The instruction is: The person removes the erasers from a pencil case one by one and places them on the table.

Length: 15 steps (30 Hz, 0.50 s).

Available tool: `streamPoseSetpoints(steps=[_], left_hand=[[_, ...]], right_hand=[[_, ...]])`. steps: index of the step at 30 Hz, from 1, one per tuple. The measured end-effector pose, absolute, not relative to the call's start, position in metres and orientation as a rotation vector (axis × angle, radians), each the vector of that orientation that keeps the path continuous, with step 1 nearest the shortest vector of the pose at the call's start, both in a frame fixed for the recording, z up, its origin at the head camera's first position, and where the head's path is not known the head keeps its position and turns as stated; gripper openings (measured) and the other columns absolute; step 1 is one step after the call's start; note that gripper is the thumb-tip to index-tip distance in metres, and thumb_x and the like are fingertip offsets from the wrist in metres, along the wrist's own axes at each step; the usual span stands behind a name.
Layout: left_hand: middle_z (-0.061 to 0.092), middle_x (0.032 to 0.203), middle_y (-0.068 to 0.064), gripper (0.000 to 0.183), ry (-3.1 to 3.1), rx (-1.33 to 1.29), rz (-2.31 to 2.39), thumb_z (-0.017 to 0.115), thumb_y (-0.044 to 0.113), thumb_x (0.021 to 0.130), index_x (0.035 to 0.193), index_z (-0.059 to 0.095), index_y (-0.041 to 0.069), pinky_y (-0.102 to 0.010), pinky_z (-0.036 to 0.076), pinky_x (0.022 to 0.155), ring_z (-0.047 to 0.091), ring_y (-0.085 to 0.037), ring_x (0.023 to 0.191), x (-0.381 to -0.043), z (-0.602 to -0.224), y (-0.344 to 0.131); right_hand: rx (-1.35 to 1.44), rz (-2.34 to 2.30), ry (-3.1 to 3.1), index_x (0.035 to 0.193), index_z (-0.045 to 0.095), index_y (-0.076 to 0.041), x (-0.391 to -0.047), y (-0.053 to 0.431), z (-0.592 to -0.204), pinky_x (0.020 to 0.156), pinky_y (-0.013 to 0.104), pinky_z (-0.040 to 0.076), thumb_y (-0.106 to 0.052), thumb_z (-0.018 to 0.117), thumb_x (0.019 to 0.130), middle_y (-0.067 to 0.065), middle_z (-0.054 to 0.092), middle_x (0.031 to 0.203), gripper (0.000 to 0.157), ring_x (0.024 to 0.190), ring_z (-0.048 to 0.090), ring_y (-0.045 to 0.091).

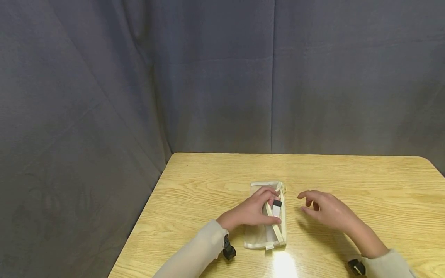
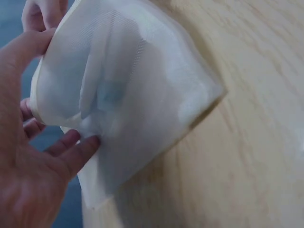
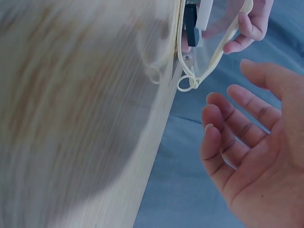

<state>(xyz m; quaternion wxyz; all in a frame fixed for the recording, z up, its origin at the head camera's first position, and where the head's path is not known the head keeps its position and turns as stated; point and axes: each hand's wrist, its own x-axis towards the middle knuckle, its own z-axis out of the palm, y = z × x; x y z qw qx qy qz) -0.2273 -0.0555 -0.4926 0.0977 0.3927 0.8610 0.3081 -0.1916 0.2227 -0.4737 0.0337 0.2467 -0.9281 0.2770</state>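
A pale mesh zip pouch lies on the table with its long opening facing right. My left hand grips the pouch at the opening, thumb near the front of the rim and fingers farther back, and the rim gapes. Inside shows a white slim item with a black end; in the right wrist view the black block stands in the mouth. Through the mesh, the left wrist view shows long pale shapes. My right hand hovers to the right of the pouch, fingers loosely bent, holding nothing.
The wooden table reaches back to a dark grey curtain hanging behind it and on the left. A small ring sits at one end of the pouch's opening. Both wrists carry black straps.
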Motion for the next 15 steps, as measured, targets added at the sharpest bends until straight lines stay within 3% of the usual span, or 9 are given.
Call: streamPoseSetpoints(steps=[10,15], left_hand=[[0.036,0.153,-0.001,0.04,2.27,0.985,1.351,0.082,0.019,0.086,0.093,0.044,0.012,-0.029,0.044,0.105,0.038,-0.017,0.14,-0.234,-0.505,-0.065],[0.038,0.152,0.002,0.038,2.293,0.941,1.359,0.08,0.022,0.088,0.091,0.043,0.013,-0.029,0.045,0.1,0.041,-0.017,0.137,-0.232,-0.507,-0.066]], right_hand=[[0.745,0.985,-2.857,0.125,0.064,-0.006,-0.184,0.203,-0.476,0.059,0.023,0.046,-0.028,0.074,0.093,0.0,0.065,0.096,0.04,0.075,0.054,0.003],[0.752,1.053,-2.894,0.129,0.061,-0.005,-0.182,0.193,-0.478,0.06,0.023,0.048,-0.031,0.074,0.093,0.005,0.067,0.103,0.047,0.078,0.057,0.004]])
